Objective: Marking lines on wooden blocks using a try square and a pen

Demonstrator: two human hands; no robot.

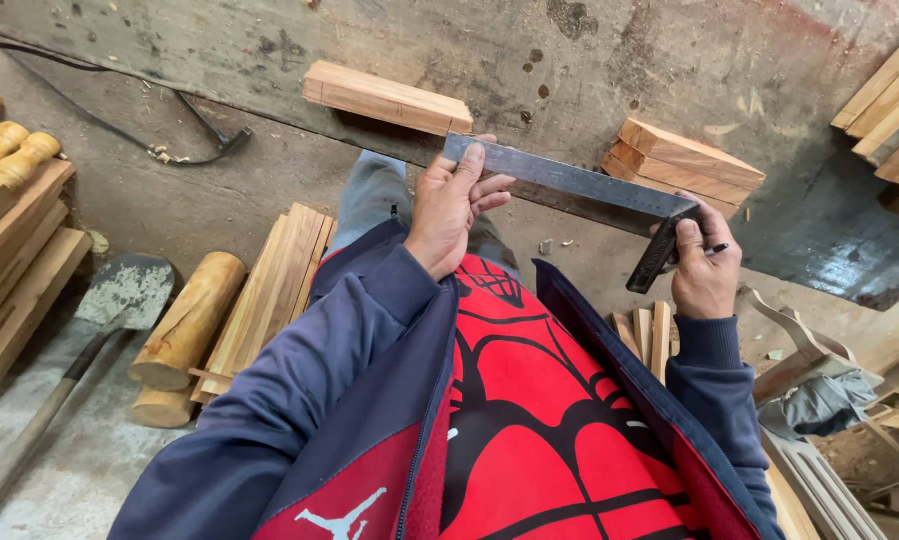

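A person looks down at their own 2 hands, which hold a metal try square out in front of a red and navy jacket.

The left hand grips the free end of the steel blade, thumb up along the edge and fingers curled loosely round the back. The right hand is closed round the dark stock of the square at its corner, and a thin dark pen or pencil pokes out between its fingers. The blade runs level from left hand to right, slanting slightly down, held in the air above a concrete floor.

Beyond the square, on the floor, lies 1 cut wooden block, and to its right a stack of 3 similar blocks. At the left of the floor lie 2 round logs beside a bundle of thin slats, with a trowel next to them. Turned wooden spindles rest on planks at the far left edge. A black cable trails across the floor. More planks lean in at the upper right.
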